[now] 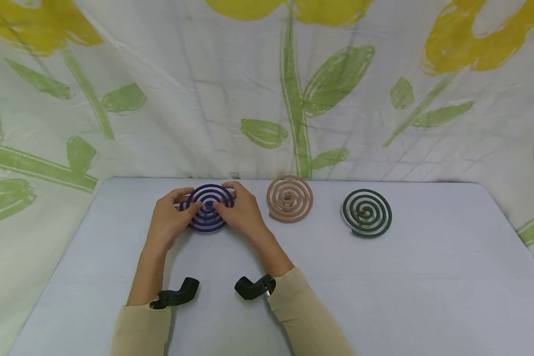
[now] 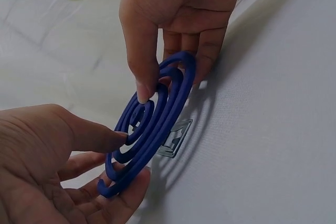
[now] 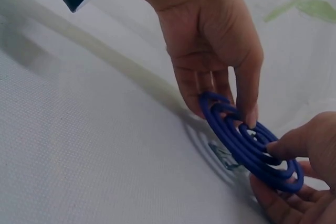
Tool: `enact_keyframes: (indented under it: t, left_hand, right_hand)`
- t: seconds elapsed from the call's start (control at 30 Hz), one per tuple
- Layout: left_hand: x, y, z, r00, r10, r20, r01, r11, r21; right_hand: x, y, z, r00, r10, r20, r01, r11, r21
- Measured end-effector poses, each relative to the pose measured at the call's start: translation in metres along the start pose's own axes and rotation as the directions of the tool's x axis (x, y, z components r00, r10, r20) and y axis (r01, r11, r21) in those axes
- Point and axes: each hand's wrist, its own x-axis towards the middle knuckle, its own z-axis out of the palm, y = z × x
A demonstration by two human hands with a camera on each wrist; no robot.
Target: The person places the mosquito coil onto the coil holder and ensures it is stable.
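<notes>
A blue spiral mosquito coil [image 1: 209, 227] is between my two hands at the back left of the table. My left hand [image 1: 169, 216] grips its left side, thumb near the centre and fingers under the outer rings. From the right, my right hand [image 1: 242, 207] pinches it in the same way, as the right wrist view also shows with the coil [image 3: 231, 140]. Below the coil's middle, a small metal stand [image 2: 176, 139] shows at the tabletop in the left wrist view. Both thumbtips press close to the innermost ring.
An orange-brown mosquito coil [image 1: 309, 199] lies right of my hands near the back edge. Farther right is a dark green coil [image 1: 389, 217]. Both have a small stand at their centres. Behind the white table [image 1: 409, 296] hangs a cloth [image 1: 196, 109] printed with flowers.
</notes>
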Motion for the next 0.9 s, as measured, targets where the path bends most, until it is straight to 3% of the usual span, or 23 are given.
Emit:
enact_keyframes:
  t: [0.47,0.9]
  left_hand:
    - [-0.0051,-0.0021,-0.0088,1.000,0.027,-0.007,-0.026,0.998,0.058]
    - [-0.0063,0.0050,-0.0087,0.998,0.066,0.004,-0.066,0.993,0.100]
  right_hand:
    - [-0.0031,-0.0048,0.0015,0.999,-0.049,-0.004,0.048,0.997,-0.059]
    - [-0.0046,-0.0064,-0.0040,0.998,-0.056,-0.040,0.051,0.993,-0.111]
